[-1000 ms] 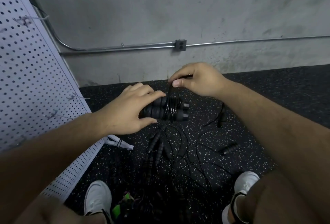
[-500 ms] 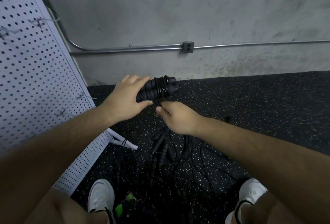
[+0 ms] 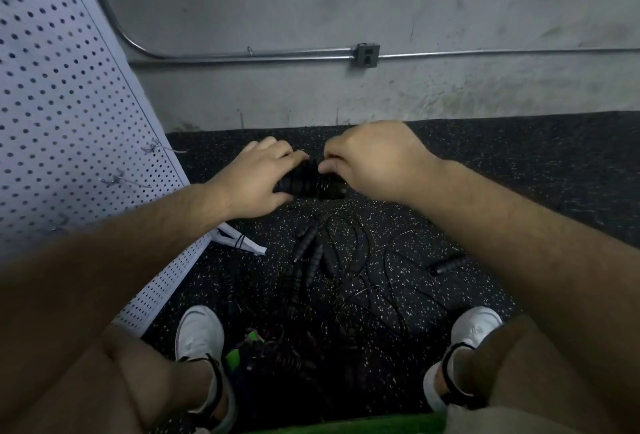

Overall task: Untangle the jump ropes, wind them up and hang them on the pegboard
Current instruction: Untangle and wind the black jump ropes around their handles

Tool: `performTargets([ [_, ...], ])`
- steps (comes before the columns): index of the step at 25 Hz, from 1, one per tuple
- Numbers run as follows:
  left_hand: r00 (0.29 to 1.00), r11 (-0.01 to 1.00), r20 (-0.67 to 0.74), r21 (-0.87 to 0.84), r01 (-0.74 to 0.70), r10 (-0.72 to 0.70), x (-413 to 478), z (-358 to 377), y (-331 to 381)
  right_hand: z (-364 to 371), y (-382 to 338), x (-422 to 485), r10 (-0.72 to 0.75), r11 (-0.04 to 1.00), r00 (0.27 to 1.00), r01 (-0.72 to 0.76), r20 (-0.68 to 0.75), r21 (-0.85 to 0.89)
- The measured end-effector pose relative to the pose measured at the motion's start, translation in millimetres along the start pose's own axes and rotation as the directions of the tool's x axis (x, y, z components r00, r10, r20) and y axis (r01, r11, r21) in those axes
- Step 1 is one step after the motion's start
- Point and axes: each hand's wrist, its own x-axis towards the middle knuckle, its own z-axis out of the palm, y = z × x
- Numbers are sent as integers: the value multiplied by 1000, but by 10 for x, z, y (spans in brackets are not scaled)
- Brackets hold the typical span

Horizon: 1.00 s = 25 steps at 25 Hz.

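Note:
A pair of black jump-rope handles wound with thin black cord [image 3: 308, 182] is held above the floor. My left hand [image 3: 256, 181] grips the left end of the bundle. Over its right end my right hand [image 3: 374, 160] has its fingers curled down, pinching the cord against the handles. A tangle of other black ropes and handles [image 3: 322, 260] lies on the speckled floor below. The white pegboard [image 3: 69, 115] with wire hooks leans at the left.
My two white shoes [image 3: 199, 336] stand at either side of the tangle. A loose black handle [image 3: 448, 264] lies to the right. The pegboard's white foot [image 3: 239, 243] juts onto the floor. A concrete wall with a conduit and outlet box [image 3: 367, 54] is behind.
My right hand has come up from beneath the bundle to its top right end. The bundle and left hand have shifted slightly with the camera tilting down.

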Motion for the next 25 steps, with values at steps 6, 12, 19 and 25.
performTargets([
  [6,996,980,15,-181,-87,91,-76,-167,394,146,515,31,46,994,997,-40,-68,98],
  [12,997,905,-70,-425,-2,-31,-113,-568,500,158,392,30,292,268,944,-235,154,935],
  [19,982,938,-106,-329,113,-156,61,-485,52,571,-373,66,241,501,956,-272,170,821],
  [25,980,980,-81,-98,174,-182,109,-319,-259,362,-643,-56,91,681,961,-252,262,688],
])
